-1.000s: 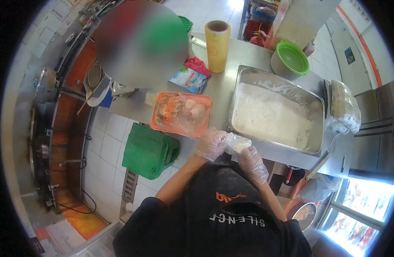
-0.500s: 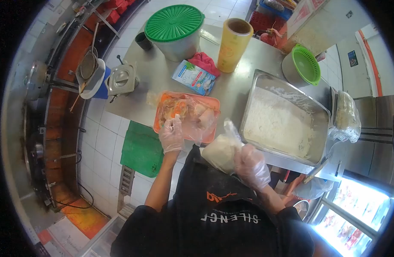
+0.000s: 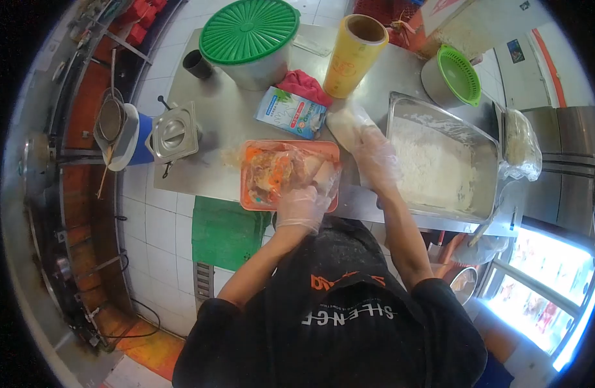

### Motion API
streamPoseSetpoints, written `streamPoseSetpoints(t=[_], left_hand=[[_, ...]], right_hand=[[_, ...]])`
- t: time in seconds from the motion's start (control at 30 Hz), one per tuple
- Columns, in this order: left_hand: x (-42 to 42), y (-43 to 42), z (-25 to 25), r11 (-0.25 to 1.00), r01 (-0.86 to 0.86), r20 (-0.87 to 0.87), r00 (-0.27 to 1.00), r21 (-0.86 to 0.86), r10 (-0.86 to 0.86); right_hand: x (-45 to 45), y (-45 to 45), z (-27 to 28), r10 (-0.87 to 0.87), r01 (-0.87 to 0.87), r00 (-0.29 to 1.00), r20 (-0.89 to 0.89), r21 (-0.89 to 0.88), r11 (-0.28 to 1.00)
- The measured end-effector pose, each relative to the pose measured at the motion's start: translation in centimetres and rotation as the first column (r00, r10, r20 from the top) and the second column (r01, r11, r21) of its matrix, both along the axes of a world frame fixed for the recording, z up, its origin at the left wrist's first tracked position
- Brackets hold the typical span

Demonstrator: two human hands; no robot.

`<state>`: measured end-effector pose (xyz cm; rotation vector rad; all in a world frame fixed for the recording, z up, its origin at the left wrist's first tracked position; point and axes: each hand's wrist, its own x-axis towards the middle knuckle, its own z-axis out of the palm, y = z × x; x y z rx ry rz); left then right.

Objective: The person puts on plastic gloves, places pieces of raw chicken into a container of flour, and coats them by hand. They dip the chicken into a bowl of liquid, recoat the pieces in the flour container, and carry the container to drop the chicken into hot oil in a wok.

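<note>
My right hand [image 3: 378,159], in a clear plastic glove, grips a clear bag of white powder [image 3: 344,127] above the steel table, left of the deep metal pan [image 3: 498,169]. White powder covers the bottom of that pan. My left hand [image 3: 302,208], gloved as well, is at the near edge of an orange tray [image 3: 244,194]. Its fingers are curled on a clear plastic bag [image 3: 286,169] lying in the tray. Orange and pale pieces of food show through this bag; my hand hides its near part. Behind the tray lies a blue-and-white packet [image 3: 291,112].
A white bucket with a green lid [image 3: 249,32], a yellow film roll [image 3: 354,57] and a red cloth [image 3: 304,86] stand along the back. A lidded steel container [image 3: 174,132] sits left, a green strainer [image 3: 461,76] right. A green board [image 3: 226,233] is below the table's front edge.
My right hand has carried the powder bag away from my body, up beside the packet. My left hand has shifted right and nearer to me along the tray.
</note>
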<state>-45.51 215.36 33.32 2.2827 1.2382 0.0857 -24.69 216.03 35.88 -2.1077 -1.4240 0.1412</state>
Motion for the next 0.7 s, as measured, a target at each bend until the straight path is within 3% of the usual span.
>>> streamPoseSetpoints(t=[0.07, 0.17, 0.23, 0.27, 0.3, 0.33, 0.37, 0.4, 0.43, 0.5, 0.57, 0.63, 0.67, 0.7], left_hand=[[0.4, 0.4, -1.5, 0.997, 0.074, -0.090, 0.993, 0.029, -0.071], [-0.4, 0.1, -4.0, 0.974, 0.006, -0.168, 0.985, -0.224, -0.045], [-0.6, 1.4, -2.5, 0.957, -0.055, -0.117, 0.993, -0.286, 0.022], [-1.2, 2.3, -1.7, 0.919, -0.220, -0.085, 0.975, -0.328, 0.203], [-2.3, 3.8, -0.9, 0.850, -0.372, -0.060, 0.924, -0.374, 0.377], [-3.7, 5.3, -0.6, 0.753, -0.506, -0.046, 0.841, -0.420, 0.540], [-5.2, 6.6, -1.3, 0.613, -0.693, 0.007, 0.660, -0.379, 0.751], [-6.7, 8.1, -2.5, 0.423, -0.835, 0.075, 0.425, -0.352, 0.902], [-7.9, 9.5, -3.8, 0.362, -0.865, 0.124, 0.340, -0.347, 0.932], [-10.4, 12.0, -7.4, 0.411, -0.884, 0.146, 0.387, -0.221, 0.910], [-12.6, 14.7, -11.4, 0.627, -0.779, 0.045, 0.627, 0.016, 0.778], [-13.3, 16.0, -13.2, 0.699, -0.715, -0.026, 0.699, -0.002, 0.715], [-13.1, 16.4, -13.1, 0.735, -0.678, -0.057, 0.735, -0.013, 0.676], [-12.9, 16.5, -12.9, 0.719, -0.693, 0.075, 0.715, -0.054, 0.695]], right_hand=[[0.4, 0.7, -3.2, -0.034, 0.040, 0.998, -0.053, 0.134, 0.990], [-1.3, 0.8, -0.4, -0.219, 0.227, 0.973, -0.073, 0.139, 0.964], [-3.2, -0.2, 0.2, -0.104, 0.115, 0.974, -0.201, 0.039, 0.993], [-3.9, -0.5, 0.3, -0.051, 0.051, 0.962, -0.267, -0.006, 0.999], [-4.2, -0.5, -1.0, 0.139, -0.173, 0.951, -0.276, -0.104, 0.979], [-5.0, -0.5, -2.3, 0.230, -0.274, 0.940, -0.252, -0.154, 0.949], [-5.9, -0.6, -3.6, 0.323, -0.370, 0.917, -0.236, -0.199, 0.907], [-7.3, -0.4, -4.1, 0.326, -0.355, 0.931, -0.162, -0.202, 0.913], [-7.9, -0.4, -4.1, 0.332, -0.349, 0.937, -0.113, -0.230, 0.908], [-8.9, -0.2, -3.1, 0.347, -0.343, 0.937, -0.041, -0.308, 0.888], [-9.2, 0.7, -2.3, 0.390, -0.391, 0.917, -0.081, -0.369, 0.843], [-8.7, 1.7, -2.3, 0.429, -0.477, 0.879, -0.207, -0.395, 0.785], [-8.7, 1.5, -2.4, 0.369, -0.459, 0.887, -0.278, -0.444, 0.770], [-8.7, 1.5, -2.8, 0.304, -0.444, 0.889, -0.342, -0.488, 0.751]])
